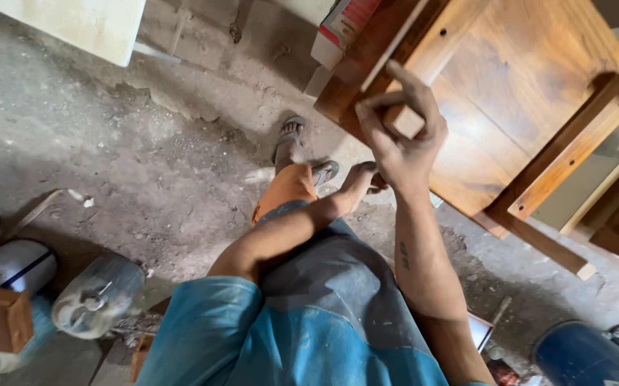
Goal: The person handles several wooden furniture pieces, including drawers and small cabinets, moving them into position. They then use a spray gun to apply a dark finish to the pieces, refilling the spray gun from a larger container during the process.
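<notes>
A small pale wooden block [404,121] sits in the right hand [399,136], clamped between curled fingers and thumb, with only its squared end face and one edge showing; the rest is buried in the grip. The index finger sticks out straight past the block, up toward the edge of the upturned wooden table [531,86] just beyond the hand. Whether the block touches the table cannot be told, since the fingers cover the spot where they meet.

The block is light, raw and unfinished, much paler than the reddish-brown glossy wood behind it.

The left hand [368,177] lies below the right one, near its wrist, reaching past the knee. Most of it is hidden behind the right forearm, so it is unclear whether it grips anything or how its fingers are set.

The table runs off the frame above and to the right of the right hand, its legs and rails cut short. Under the left hand, two sandalled feet [302,146] stand on the dusty concrete floor [145,143]. Far to the left of both hands lie a clear plastic jug [98,297] and a white can [12,264], partly cropped.
</notes>
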